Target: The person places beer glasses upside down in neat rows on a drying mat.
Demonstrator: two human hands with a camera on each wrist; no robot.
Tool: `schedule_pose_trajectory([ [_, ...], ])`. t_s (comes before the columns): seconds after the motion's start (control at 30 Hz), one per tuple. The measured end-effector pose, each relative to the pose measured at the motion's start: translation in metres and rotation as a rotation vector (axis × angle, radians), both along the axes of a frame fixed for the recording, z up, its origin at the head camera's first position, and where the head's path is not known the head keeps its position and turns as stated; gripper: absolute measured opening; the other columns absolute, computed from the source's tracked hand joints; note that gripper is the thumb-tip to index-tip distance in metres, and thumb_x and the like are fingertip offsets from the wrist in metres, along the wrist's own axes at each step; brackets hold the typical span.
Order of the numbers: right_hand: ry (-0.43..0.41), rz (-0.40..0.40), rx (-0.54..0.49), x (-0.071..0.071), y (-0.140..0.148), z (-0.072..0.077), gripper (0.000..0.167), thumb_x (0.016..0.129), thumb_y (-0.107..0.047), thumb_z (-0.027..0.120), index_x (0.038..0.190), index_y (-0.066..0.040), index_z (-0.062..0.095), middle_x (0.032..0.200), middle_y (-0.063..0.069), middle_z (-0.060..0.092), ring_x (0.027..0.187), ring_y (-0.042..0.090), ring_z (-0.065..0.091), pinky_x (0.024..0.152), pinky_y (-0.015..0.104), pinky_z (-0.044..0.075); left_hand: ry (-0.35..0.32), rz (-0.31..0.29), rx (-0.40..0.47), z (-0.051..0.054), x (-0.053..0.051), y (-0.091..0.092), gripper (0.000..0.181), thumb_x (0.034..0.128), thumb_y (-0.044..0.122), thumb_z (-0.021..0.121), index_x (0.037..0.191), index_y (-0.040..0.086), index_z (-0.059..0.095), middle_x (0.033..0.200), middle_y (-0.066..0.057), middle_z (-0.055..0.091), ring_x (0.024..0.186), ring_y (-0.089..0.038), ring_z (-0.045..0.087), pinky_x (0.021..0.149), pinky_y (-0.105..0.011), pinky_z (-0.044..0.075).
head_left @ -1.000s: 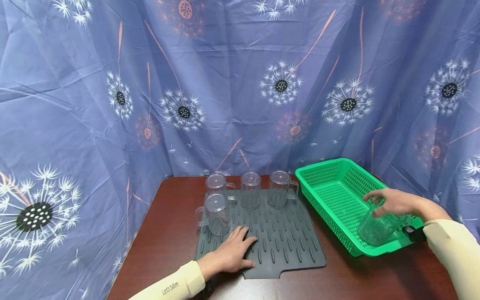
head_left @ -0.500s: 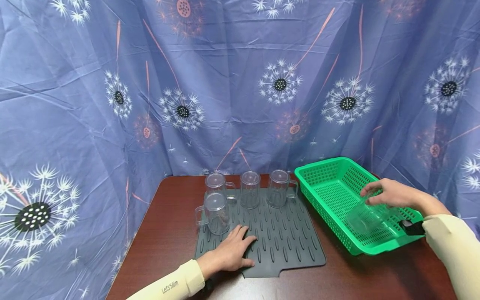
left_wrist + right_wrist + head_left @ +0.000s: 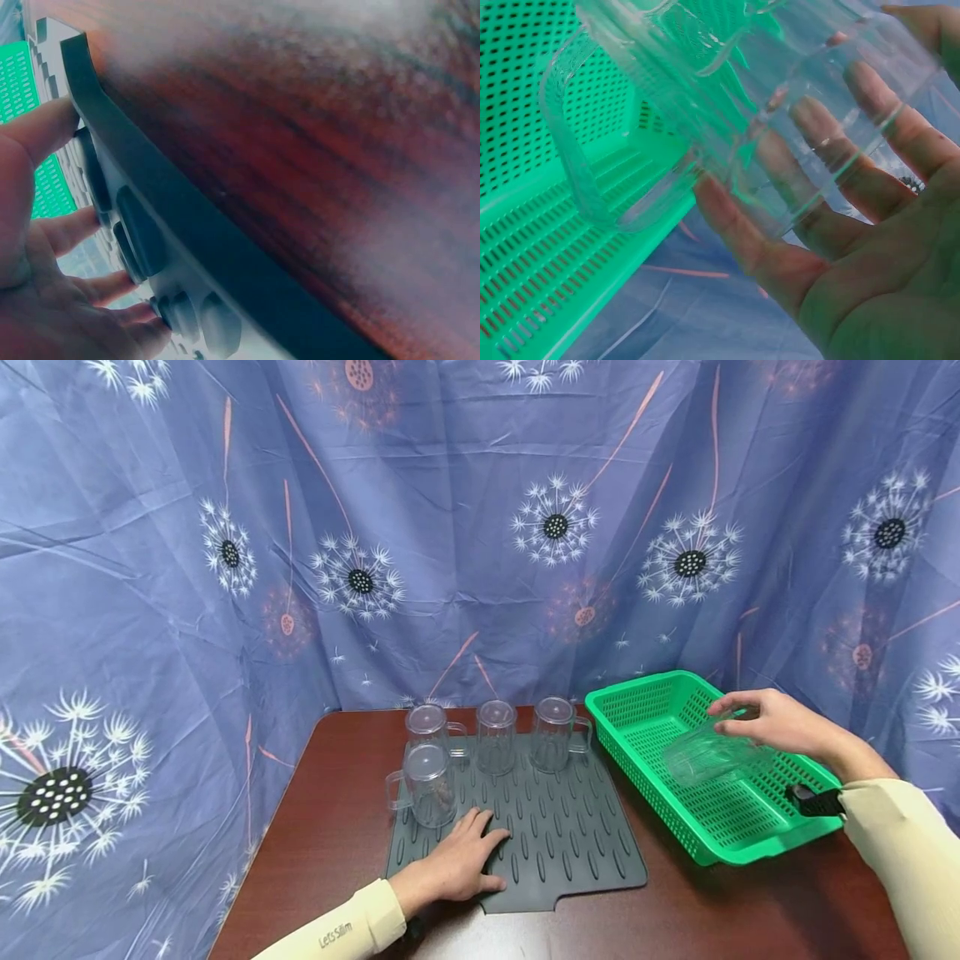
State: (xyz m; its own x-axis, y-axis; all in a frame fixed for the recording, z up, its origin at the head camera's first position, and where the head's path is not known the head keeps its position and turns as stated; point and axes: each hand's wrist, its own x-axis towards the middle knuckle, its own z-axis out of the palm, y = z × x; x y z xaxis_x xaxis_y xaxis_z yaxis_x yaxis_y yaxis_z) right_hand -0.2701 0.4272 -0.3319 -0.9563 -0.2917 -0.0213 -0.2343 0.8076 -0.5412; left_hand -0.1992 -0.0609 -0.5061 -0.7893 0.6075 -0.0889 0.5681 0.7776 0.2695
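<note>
My right hand (image 3: 780,725) grips a clear glass mug (image 3: 708,756) and holds it tilted over the green basket (image 3: 720,853). In the right wrist view the fingers curl round the mug's body (image 3: 727,112), its handle standing out on the far side. My left hand (image 3: 463,860) rests with fingers spread on the grey drying mat (image 3: 570,852). The left wrist view shows those fingertips touching the mat's ridges. Upside down on the mat stand several more mugs: one near the left hand (image 3: 431,789), and others along the back (image 3: 426,722), (image 3: 496,739), (image 3: 552,737).
The brown table (image 3: 315,835) carries both mat and basket. The basket stands just right of the mat, its long wall close to the mat's edge. A blue dandelion-patterned curtain (image 3: 450,527) hangs behind and at the sides.
My right hand has lifted the mug from the near end of the basket and moved it up and to the left. The left hand stays on the mat.
</note>
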Motion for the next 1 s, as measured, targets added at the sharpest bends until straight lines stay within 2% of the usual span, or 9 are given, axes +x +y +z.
schedule_pose_trajectory([
  [0.23,0.055,-0.027,-0.036,0.002,-0.008,0.007,0.034,0.099,-0.032,0.065,0.128,-0.013,0.065,0.119,0.013,0.069,0.086,0.01,0.068,0.067,0.033,0.055,0.001,-0.004,0.005,-0.001,0.001,0.0,0.069,0.0878,0.05,0.074,0.146,0.021,0.051,0.157,-0.017,0.036,0.149,-0.04,0.03,0.117,-0.054,0.033],
  [0.37,0.088,-0.043,-0.091,0.004,-0.013,0.011,0.036,0.099,-0.031,0.066,0.129,-0.011,0.064,0.117,0.012,0.071,0.086,0.009,0.07,0.069,0.032,0.057,-0.007,-0.006,0.007,0.0,0.001,0.0,0.069,0.0882,0.05,0.073,0.147,0.02,0.051,0.158,-0.017,0.035,0.149,-0.041,0.029,0.117,-0.054,0.033],
  [0.5,0.096,-0.032,-0.201,0.006,-0.019,0.013,0.037,0.099,-0.027,0.066,0.131,-0.007,0.063,0.117,-0.001,0.071,0.091,0.005,0.071,0.074,0.032,0.06,-0.012,-0.007,0.0,0.003,-0.001,0.0,0.069,0.0886,0.05,0.073,0.147,0.02,0.051,0.158,-0.017,0.035,0.149,-0.04,0.029,0.117,-0.054,0.033],
  [0.63,0.103,0.007,-0.282,0.007,-0.028,0.013,0.036,0.1,-0.023,0.065,0.132,-0.007,0.062,0.119,-0.014,0.067,0.098,0.002,0.069,0.076,0.033,0.06,-0.01,-0.005,-0.008,0.005,-0.003,0.0,0.07,0.0884,0.05,0.073,0.147,0.021,0.051,0.158,-0.017,0.035,0.149,-0.04,0.029,0.117,-0.054,0.033],
  [0.77,0.124,0.036,-0.311,0.008,-0.041,0.012,0.034,0.1,-0.022,0.065,0.13,-0.008,0.063,0.12,-0.013,0.067,0.097,0.004,0.069,0.075,0.034,0.06,-0.009,-0.006,-0.008,0.005,-0.003,0.0,0.07,0.0884,0.051,0.073,0.147,0.021,0.05,0.158,-0.017,0.035,0.149,-0.04,0.029,0.117,-0.054,0.033],
  [1.0,0.114,0.014,-0.4,0.013,-0.063,0.008,0.034,0.099,-0.018,0.066,0.13,-0.004,0.063,0.12,-0.01,0.068,0.101,0.004,0.067,0.078,0.033,0.06,-0.01,-0.008,0.0,0.002,-0.004,-0.001,0.07,0.0888,0.051,0.072,0.148,0.021,0.05,0.158,-0.017,0.035,0.149,-0.041,0.028,0.117,-0.055,0.032],
])
